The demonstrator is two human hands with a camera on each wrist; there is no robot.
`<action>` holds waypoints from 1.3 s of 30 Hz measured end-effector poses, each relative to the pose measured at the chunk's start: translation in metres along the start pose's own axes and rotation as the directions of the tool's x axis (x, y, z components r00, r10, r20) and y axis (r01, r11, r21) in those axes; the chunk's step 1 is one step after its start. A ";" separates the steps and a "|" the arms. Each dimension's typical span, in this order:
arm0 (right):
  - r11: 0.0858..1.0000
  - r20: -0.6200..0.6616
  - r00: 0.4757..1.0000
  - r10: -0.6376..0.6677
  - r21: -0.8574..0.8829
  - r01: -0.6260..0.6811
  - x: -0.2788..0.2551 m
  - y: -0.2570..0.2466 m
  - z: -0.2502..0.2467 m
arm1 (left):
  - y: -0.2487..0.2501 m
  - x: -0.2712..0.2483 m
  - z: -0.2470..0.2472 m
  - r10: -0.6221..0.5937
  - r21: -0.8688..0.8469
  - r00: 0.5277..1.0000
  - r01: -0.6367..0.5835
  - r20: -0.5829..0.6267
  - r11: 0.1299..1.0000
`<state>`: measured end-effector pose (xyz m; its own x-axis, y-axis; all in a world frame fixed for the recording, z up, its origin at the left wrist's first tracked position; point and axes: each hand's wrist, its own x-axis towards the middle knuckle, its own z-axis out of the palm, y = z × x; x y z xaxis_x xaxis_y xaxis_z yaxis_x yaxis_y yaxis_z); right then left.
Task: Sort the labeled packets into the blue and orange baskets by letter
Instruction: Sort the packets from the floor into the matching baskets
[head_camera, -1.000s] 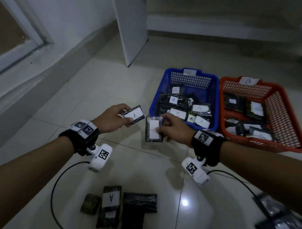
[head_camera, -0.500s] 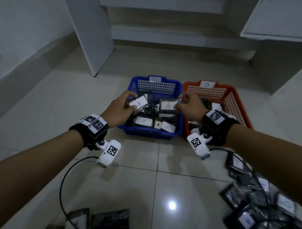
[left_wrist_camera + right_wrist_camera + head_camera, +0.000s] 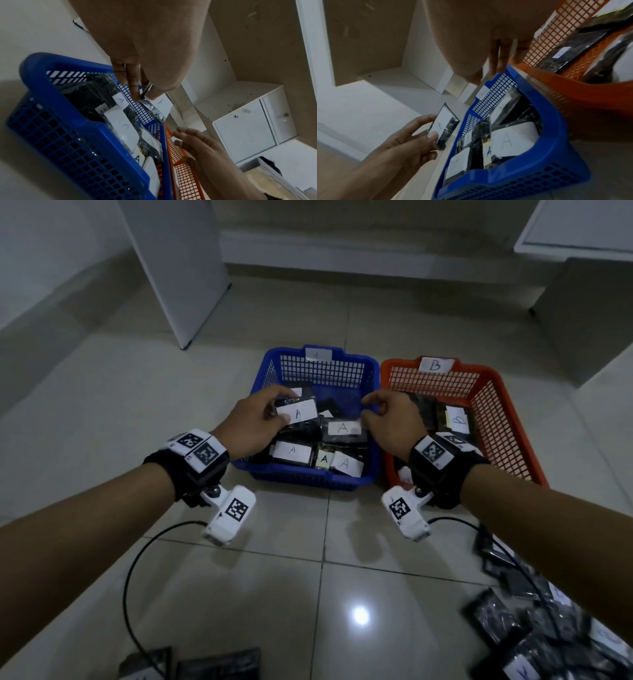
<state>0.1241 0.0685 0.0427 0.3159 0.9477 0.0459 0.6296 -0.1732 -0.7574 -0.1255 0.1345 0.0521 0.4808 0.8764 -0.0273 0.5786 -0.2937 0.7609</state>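
The blue basket (image 3: 308,481) holds several dark packets with white "A" labels. Beside it on the right, the orange basket (image 3: 513,419) marked "B" holds several packets. My left hand (image 3: 274,409) pinches a dark packet labeled "A" (image 3: 297,412) over the blue basket's left side; the same packet (image 3: 155,108) shows between thumb and fingers in the left wrist view. My right hand (image 3: 368,409) hovers empty over the blue basket's right edge, fingers relaxed (image 3: 502,59). An "A" packet (image 3: 343,428) lies in the basket just below it.
A pile of loose packets (image 3: 534,628) lies on the tiled floor at the lower right, and two more packets (image 3: 219,666) at the bottom left. Wrist-camera cables (image 3: 137,570) trail over the floor. A white panel (image 3: 185,268) and a cabinet (image 3: 582,309) stand behind.
My right hand has let go of its "A" packet, which now lies in the blue basket. My left hand has carried its packet further over the basket.
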 end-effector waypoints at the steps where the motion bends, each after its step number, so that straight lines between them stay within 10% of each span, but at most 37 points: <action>1: 0.997 0.043 0.999 -0.026 0.075 0.022 -0.003 -0.007 0.001 | 0.001 0.000 0.001 0.008 -0.022 1.000 -0.008 0.012 1.000; 5: 0.962 0.329 0.938 -0.107 0.272 0.015 -0.015 -0.035 0.004 | 0.010 -0.004 0.005 0.054 -0.076 0.994 -0.047 0.093 0.996; 17: 0.958 0.175 0.971 0.161 0.208 -0.196 0.010 -0.031 0.023 | -0.017 -0.060 -0.050 -0.014 0.032 0.985 0.020 -0.169 0.999; 23: 0.978 0.037 0.977 -0.209 0.029 0.208 -0.035 -0.064 0.055 | -0.052 -0.146 -0.067 -0.185 0.122 0.982 0.178 0.045 0.977; 28: 0.855 0.487 0.714 -0.503 0.159 0.494 -0.139 -0.083 0.112 | -0.089 -0.226 -0.058 -0.406 0.455 0.804 0.193 0.434 0.869; 33: 0.752 0.941 0.279 -0.190 -0.043 0.658 -0.215 -0.059 0.154 | -0.106 -0.272 -0.037 -0.516 0.581 0.679 0.159 0.523 0.798; 35: 0.689 0.952 0.227 -0.205 -0.025 0.725 -0.230 -0.048 0.160 | -0.107 -0.282 -0.030 -0.504 0.594 0.685 0.129 0.526 0.794; 39: 0.808 0.946 0.287 -0.153 -0.048 0.587 -0.237 -0.045 0.159 | -0.106 -0.286 -0.025 -0.491 0.569 0.701 0.148 0.516 0.809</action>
<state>-0.0919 -0.1058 -0.0380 -0.6766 0.5522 -0.4871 0.7282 0.4038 -0.5538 -0.3410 -0.0754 -0.0044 0.3930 0.5619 -0.7279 0.9140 -0.3252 0.2425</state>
